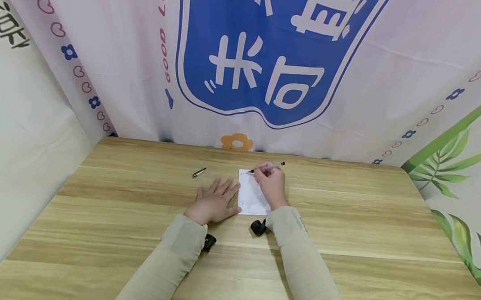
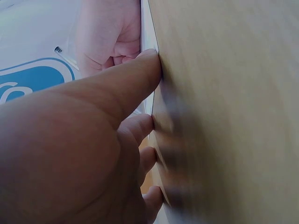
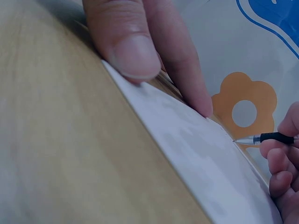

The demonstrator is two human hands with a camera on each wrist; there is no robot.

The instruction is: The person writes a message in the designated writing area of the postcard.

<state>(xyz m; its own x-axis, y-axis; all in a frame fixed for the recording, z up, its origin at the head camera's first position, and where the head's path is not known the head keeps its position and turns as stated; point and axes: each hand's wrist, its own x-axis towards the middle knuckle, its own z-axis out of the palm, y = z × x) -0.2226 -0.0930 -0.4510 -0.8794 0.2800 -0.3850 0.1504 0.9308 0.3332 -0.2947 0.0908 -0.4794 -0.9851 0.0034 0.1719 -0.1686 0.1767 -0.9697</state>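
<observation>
Above the wooden table [image 1: 99,246], two hands, and both are busy! Left hand [image 1: 214,205]: fingers straight and spread, palm down, thumb and forefinger touching the left edge of the paper. Right hand [image 1: 272,185]: fingers curled, pinching one pen [image 1: 278,165], a clear barrel with a black grip, nib down at the sheet. One pen, one sheet of white paper [image 1: 251,197], and that sheet lies right between the hands, the left at its side, the right over its upper right part. A few small marks, too tiny to read, sit near its top left corner. Just beyond the left fingertips, one pen cap [image 1: 199,173] lies alone on the wood. Back at the wrists, two black devices [image 1: 258,227], one by each of two pale sleeves [image 1: 311,278]. And behind the far table edge, one printed cloth [image 1: 138,96], with one big blue panel [image 1: 205,23] and one orange flower [image 1: 226,141] below it!
</observation>
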